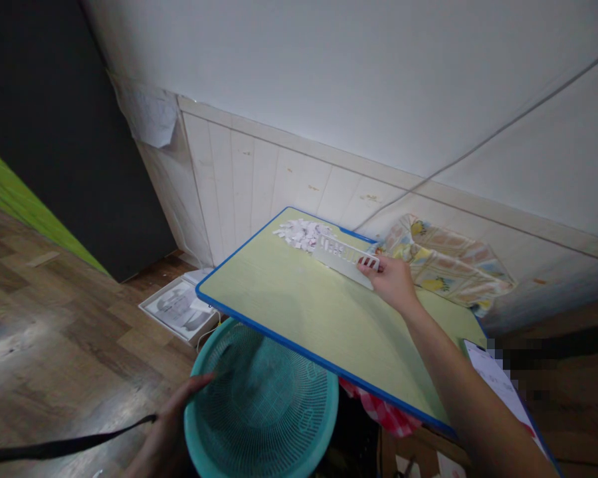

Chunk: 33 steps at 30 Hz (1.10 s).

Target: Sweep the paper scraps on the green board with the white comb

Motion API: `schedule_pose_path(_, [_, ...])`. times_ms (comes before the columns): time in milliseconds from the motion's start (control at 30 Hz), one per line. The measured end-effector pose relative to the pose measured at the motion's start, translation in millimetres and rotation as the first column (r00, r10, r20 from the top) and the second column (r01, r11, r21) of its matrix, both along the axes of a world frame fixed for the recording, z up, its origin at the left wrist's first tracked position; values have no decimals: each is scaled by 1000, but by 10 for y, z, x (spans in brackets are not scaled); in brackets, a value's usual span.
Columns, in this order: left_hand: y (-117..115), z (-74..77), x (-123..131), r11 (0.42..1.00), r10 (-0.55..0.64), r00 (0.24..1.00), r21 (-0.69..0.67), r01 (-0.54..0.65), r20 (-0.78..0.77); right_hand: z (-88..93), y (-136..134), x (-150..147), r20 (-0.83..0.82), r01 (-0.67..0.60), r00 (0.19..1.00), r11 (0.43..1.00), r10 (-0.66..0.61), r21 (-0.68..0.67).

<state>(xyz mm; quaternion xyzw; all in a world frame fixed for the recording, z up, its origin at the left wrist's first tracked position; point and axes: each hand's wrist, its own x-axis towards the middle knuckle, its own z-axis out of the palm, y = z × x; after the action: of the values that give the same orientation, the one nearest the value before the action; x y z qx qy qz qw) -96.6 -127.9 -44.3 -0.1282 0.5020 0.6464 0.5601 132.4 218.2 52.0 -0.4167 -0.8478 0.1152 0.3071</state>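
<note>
My right hand (391, 282) grips one end of a white slotted plastic strip (341, 260), held on edge over the table. The strip's far end is at a heap of small white pieces (301, 232), which look like paper scraps, near the table's far corner. Down on the left, my left hand (172, 415) holds the rim of a turquoise mesh plastic basket (195, 398), thumb over the edge. The basket stands below the front edge of the yellow-green table (279, 292) with blue trim. Its other fingers are hidden behind the basket.
A patterned cloth (443, 259) lies at the table's back right by the wall. A phone or tablet (493, 372) rests near the right edge. On the floor at left is a white box (179, 309). A black strap (70, 446) crosses the lower left.
</note>
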Motion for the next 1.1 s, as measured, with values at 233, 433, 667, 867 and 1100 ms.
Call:
schedule_pose_path(233, [-7,0,-42,999,35,999,1,-35,40,-105,-96,-92,-117,-28,993,997,20,-66])
schedule_pose_path(433, [-3,26,-43,999,47,999,-1,-47,10,-184,-103,-278,-115,-71,991,995,62,-71])
schedule_pose_path(667, [-15,26,-48,999,35,999,17,-35,-14,-216,-32,-588,-138,-115,984,992,108,-42])
schedule_pose_path(867, [-22,-9,-50,1000,23,998,15,-22,-67,-249,87,-835,-131,-197,973,980,192,-22])
schedule_pose_path(1100, [-26,-59,-77,997,27,999,75,-24,-39,-312,-39,-608,-217,-320,932,939,289,-124])
